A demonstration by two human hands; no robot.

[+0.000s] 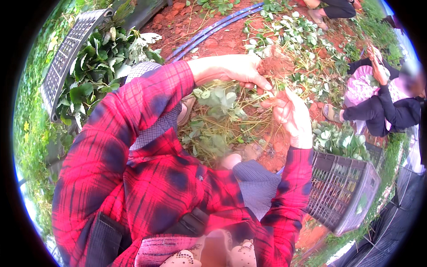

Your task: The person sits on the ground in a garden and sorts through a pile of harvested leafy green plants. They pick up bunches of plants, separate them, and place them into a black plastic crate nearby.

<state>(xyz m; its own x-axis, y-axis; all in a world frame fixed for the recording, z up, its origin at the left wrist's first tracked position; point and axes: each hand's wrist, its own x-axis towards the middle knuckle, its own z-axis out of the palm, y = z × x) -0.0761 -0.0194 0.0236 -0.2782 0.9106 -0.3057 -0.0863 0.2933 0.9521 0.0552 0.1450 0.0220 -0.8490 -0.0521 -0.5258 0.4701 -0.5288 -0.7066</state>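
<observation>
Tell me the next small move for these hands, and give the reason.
Probably ease the right hand slightly away while the left hand stays put, to part the strands. The left hand appears to pinch thin stems, the right hand's curled fingers are close by, and a tangle of stems and leaves lies below, so a gentle pull seems wiser.
</observation>
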